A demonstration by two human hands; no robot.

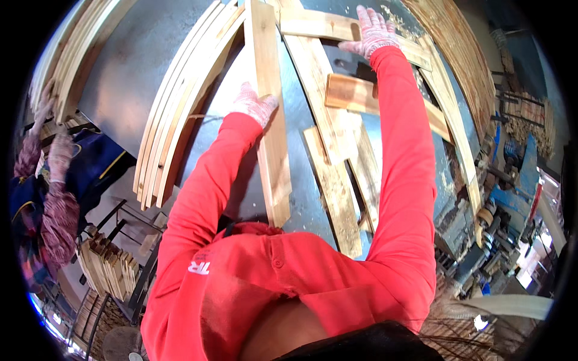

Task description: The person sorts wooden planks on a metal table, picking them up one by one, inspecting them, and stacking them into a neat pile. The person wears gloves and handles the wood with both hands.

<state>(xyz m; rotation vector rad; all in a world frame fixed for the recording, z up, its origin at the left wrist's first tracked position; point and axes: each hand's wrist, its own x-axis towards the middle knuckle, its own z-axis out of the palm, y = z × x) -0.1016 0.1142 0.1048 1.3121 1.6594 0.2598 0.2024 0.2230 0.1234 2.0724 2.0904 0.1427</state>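
Observation:
My left hand (256,107), in a pale knitted glove, grips the left edge of a long wooden board (271,141), its thumb across the top face. This board runs from the far edge of the picture toward my body. Stretched far forward, my right hand (374,36), in a similar glove, lies with fingers spread on a board set crosswise (319,25). Beneath my right forearm is another crosswise board (355,94), partly hidden by the sleeve. Between my arms lie loose boards (334,192) with rough, stained faces.
A stack of long boards (180,114) stands left of my left arm on the grey metal table (129,72). More planks (460,60) line the right side. At far left, a co-worker's gloved hands (60,153) are near another stack (75,66). Blue machinery (512,198) stands at right.

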